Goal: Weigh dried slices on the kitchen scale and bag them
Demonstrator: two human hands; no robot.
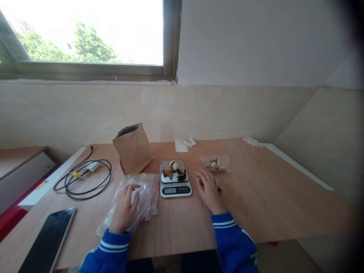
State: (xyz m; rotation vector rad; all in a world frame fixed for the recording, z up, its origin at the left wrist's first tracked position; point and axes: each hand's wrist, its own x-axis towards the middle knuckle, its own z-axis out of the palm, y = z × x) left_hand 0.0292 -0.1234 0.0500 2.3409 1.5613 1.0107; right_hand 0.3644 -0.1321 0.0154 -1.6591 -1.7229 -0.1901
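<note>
My left hand (124, 207) lies over a pile of clear zip bags (149, 189) with red seals, thumb and forefinger apart, holding nothing. To the right of the kitchen scale (176, 190), my right hand (209, 191) rests on the table with its fingers stretched out. On the scale's plate sit a pale rounded piece (173, 165), a brown dried piece (167, 173) and a dark one (181, 174), which look like dried mushrooms. A small dark bit (219, 189) shows beside my right hand. The scale's display is lit, but its figures are too small to read.
Behind the left hand stands an opened brown paper pouch (133, 149). A filled zip bag (216, 163) lies beyond the right hand. At the left are a coiled black cable (68, 192) and a dark tablet or phone (47, 240). Crumpled tissue (188, 143) lies by the wall.
</note>
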